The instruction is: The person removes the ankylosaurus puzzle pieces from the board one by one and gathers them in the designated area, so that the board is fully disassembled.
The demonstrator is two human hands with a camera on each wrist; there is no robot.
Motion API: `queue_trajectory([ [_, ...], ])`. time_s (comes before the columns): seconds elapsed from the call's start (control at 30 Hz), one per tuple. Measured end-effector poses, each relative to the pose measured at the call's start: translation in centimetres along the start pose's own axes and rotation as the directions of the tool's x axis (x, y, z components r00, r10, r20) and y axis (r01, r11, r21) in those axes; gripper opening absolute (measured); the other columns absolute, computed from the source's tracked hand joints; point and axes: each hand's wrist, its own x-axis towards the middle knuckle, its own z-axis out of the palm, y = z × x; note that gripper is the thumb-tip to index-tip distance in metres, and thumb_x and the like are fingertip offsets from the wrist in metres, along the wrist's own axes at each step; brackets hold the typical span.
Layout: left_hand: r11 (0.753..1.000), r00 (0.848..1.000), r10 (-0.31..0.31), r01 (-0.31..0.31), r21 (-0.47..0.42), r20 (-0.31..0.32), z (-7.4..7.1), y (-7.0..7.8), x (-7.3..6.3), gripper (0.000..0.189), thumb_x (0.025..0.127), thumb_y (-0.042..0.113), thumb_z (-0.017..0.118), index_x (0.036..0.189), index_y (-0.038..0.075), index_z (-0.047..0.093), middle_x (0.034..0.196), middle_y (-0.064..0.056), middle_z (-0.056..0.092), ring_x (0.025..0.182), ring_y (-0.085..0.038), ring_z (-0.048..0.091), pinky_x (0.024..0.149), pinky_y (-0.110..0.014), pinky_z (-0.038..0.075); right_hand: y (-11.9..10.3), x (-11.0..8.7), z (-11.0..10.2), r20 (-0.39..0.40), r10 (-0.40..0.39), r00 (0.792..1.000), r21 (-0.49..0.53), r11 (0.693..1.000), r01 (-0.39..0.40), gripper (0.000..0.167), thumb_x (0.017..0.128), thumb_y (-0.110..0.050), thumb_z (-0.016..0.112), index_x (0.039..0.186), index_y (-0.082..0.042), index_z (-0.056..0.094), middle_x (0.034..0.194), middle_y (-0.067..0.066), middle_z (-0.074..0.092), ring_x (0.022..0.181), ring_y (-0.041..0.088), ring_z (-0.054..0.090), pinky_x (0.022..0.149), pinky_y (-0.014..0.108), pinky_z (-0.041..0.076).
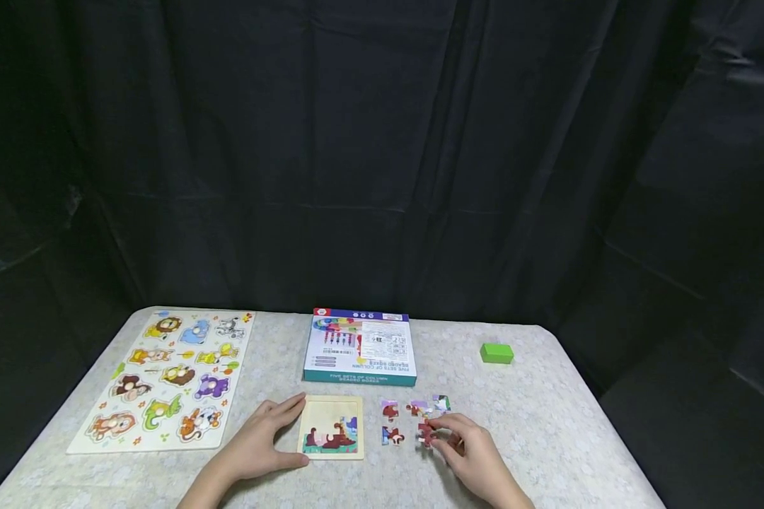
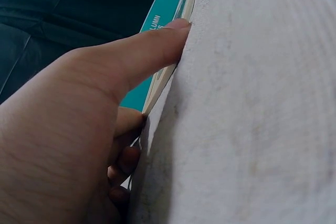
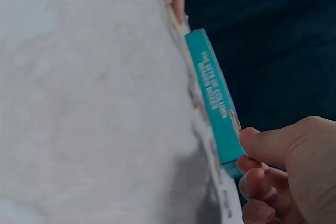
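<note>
A small square wooden puzzle tray (image 1: 321,410) lies on the table, its lower part filled with joined jigsaw pieces (image 1: 331,441). My left hand (image 1: 257,440) holds the tray at its left side, thumb at the near corner and index finger at the far one. In the left wrist view the thumb (image 2: 152,45) lies along the tray's edge (image 2: 156,90). Right of the tray, my right hand (image 1: 470,452) pinches a reddish jigsaw piece (image 1: 424,433) between thumb and index finger. The right wrist view shows that piece (image 3: 235,123) edge-on, raised off the cloth. Several loose jigsaw pieces (image 1: 392,435) lie beside it.
Behind the tray lies a flat bead-set box (image 1: 337,364) with a teal side. A large animal peg puzzle board (image 1: 184,403) covers the table's left side. A green block (image 1: 496,353) sits at the back right. Dark curtains (image 1: 382,177) surround the patterned tablecloth (image 1: 547,431).
</note>
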Motion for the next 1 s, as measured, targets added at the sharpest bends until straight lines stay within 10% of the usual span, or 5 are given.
queue_trajectory([
  [1.0, 1.0, 1.0, -0.001, 0.001, -0.003, 0.009, 0.1, -0.2, 0.1, 0.105, 0.074, 0.06, 0.09, 0.157, 0.008, 0.052, 0.165, -0.003, 0.048, 0.107, -0.006, 0.044, 0.1, -0.04, 0.047, 1.7, 0.2, 3.0, -0.111, 0.103, 0.988, 0.022, 0.995, -0.101, 0.024, 0.089, -0.011, 0.086, 0.109, -0.023, 0.079, 0.11, -0.007, 0.076, 0.063, 0.001, 0.048, 0.059, 0.022, 0.043],
])
